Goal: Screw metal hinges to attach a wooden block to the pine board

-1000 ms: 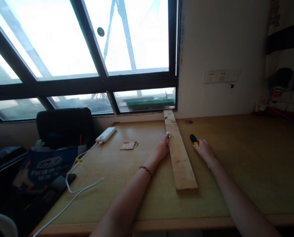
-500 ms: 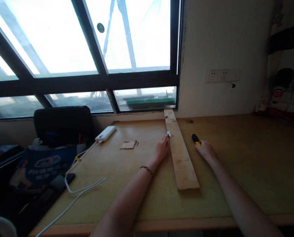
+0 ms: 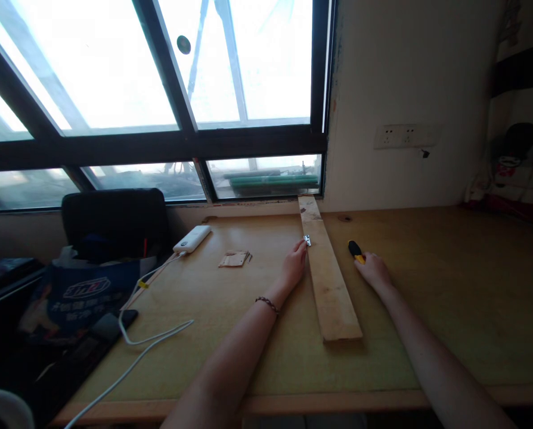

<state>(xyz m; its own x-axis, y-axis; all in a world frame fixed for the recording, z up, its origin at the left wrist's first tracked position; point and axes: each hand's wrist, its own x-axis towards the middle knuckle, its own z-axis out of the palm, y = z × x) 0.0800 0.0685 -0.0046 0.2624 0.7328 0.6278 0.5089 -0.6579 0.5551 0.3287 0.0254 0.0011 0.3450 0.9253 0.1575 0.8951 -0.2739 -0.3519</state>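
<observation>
- Metal shows in a small, bright silvery plate (image 3: 307, 241), holes seemingly in it, at the left edge of the long wooden board (image 3: 333, 286).
- Left hand (image 3: 295, 262) grasps the plate by its near side; right hand (image 3: 374, 271) grips a black-and-yellow tool (image 3: 354, 248), well clear of the board.
- Placing looks done, fastening not: the tool touches nothing on the board, though whether anything already secures the plate is too small to tell.
- Pale, flat, unplaned-looking, the board lies lengthwise on the surface (image 3: 302, 369), its far end darkly stained.

The small metal piece (image 3: 307, 240) at the left hand (image 3: 295, 264) now shows slightly more fully
</observation>
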